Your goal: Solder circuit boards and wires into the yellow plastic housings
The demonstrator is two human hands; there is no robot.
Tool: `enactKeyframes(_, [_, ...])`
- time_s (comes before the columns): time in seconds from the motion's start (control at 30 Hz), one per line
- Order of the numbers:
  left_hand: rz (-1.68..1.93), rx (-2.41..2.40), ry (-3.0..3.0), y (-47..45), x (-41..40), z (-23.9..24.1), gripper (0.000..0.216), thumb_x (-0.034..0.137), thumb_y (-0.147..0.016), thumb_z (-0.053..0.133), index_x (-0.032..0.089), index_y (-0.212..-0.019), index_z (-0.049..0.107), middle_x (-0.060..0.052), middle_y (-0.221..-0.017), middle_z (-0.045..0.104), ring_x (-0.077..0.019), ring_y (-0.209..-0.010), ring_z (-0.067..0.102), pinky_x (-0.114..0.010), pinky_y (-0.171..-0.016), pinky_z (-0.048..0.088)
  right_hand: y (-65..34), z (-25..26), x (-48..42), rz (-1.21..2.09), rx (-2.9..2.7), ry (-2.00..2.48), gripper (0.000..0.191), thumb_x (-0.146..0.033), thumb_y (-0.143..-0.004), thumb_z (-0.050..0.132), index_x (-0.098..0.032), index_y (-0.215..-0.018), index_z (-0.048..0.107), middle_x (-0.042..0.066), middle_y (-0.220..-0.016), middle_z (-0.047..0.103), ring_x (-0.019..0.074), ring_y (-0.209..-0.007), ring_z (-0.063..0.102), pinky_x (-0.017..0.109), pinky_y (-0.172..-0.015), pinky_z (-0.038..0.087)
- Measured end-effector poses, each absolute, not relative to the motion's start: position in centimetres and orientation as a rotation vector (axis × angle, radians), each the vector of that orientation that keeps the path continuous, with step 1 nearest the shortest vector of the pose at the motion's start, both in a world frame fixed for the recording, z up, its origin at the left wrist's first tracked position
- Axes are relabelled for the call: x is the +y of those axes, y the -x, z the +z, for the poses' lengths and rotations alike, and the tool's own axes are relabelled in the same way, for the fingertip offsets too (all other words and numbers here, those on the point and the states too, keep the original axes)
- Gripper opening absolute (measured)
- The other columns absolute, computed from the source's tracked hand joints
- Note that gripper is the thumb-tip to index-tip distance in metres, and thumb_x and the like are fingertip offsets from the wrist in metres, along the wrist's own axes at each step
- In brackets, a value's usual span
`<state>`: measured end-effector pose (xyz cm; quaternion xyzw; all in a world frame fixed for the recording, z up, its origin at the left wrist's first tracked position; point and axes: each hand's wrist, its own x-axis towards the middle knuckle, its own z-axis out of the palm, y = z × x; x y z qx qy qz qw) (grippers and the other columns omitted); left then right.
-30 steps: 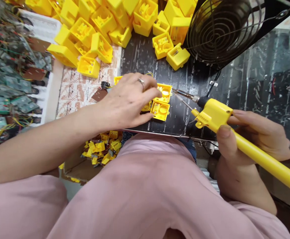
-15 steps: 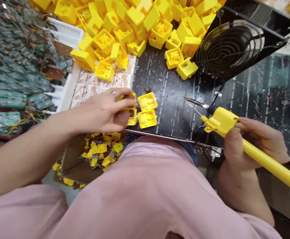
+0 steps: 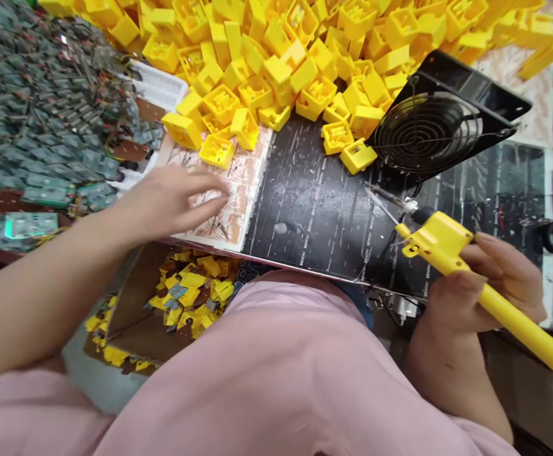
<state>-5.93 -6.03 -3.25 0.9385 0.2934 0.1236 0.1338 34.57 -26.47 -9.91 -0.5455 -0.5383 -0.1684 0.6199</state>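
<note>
My left hand (image 3: 174, 201) lies low over a brown patterned sheet (image 3: 238, 190) at the table's left front, fingers stretched out and a little smeared, with nothing visible in them. My right hand (image 3: 488, 282) is wrapped round the yellow handle of a soldering iron (image 3: 440, 240). The iron's metal tip (image 3: 379, 197) hangs just over the black work mat (image 3: 314, 209), to the right of its middle. The nearest yellow plastic housing (image 3: 216, 151) lies just beyond my left fingers.
A big heap of yellow housings (image 3: 305, 57) fills the back of the table. Green circuit boards with wires (image 3: 33, 126) are piled at the left. A black fan with a wire grille (image 3: 425, 133) leans at the right. A cardboard box of yellow scraps (image 3: 190, 297) sits below the table edge.
My left hand slid the joined yellow housings leftwards off the mat; they are gone from view and the hand has opened. The soldering iron drew back slightly to the right. The view tilted up.
</note>
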Motion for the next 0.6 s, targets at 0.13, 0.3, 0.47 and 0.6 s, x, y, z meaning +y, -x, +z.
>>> enactKeyframes(0.13, [0.408,0.696,-2.769,-8.5,-1.1,-4.9,0.046,0.039,-0.108,0.049,0.025,-0.143,0.075,-0.011,-0.152,0.074,-0.0324,-0.144,0.068,-0.056,-0.125,0.052,-34.5,-9.5,-26.5,-0.508,-1.122,1.281,0.044,-0.073,-0.101,0.078,-0.035,-0.121,0.09,0.002,-0.079,0.08,0.0165,-0.057,0.063,0.032,-0.053,0.046])
enactKeyframes(0.3, [0.345,0.875,-2.77,-20.2,3.8,-7.1,0.059,0.036,-0.093,0.061,0.035,-0.151,0.074,-0.005,-0.17,0.063,-0.0412,-0.166,0.048,-0.073,-0.137,0.035,-34.9,-8.9,-27.1,-0.498,-1.099,1.363,0.033,-0.063,-0.097,0.086,-0.04,-0.12,0.09,0.001,-0.071,0.075,0.0177,-0.055,0.061,0.034,-0.052,0.043])
enactKeyframes(0.47, [0.387,0.906,-2.82,-18.9,4.7,-8.4,0.052,0.047,-0.093,0.058,0.04,-0.139,0.081,-0.004,-0.163,0.068,-0.0444,-0.16,0.051,-0.075,-0.131,0.038,-36.3,-9.1,-27.4,-0.551,-1.116,1.388,0.032,-0.064,-0.097,0.085,-0.041,-0.119,0.09,0.002,-0.069,0.075,0.0209,-0.056,0.067,0.038,-0.052,0.046])
enactKeyframes(0.6, [0.234,0.994,-2.902,-12.8,1.1,-7.0,0.05,0.04,-0.095,0.059,0.02,-0.135,0.081,-0.018,-0.174,0.057,-0.0509,-0.153,0.058,-0.075,-0.119,0.049,-36.7,-9.5,-27.2,-0.538,-1.143,1.398,0.03,-0.059,-0.099,0.085,-0.04,-0.121,0.09,0.003,-0.073,0.078,0.0222,-0.06,0.07,0.039,-0.054,0.051])
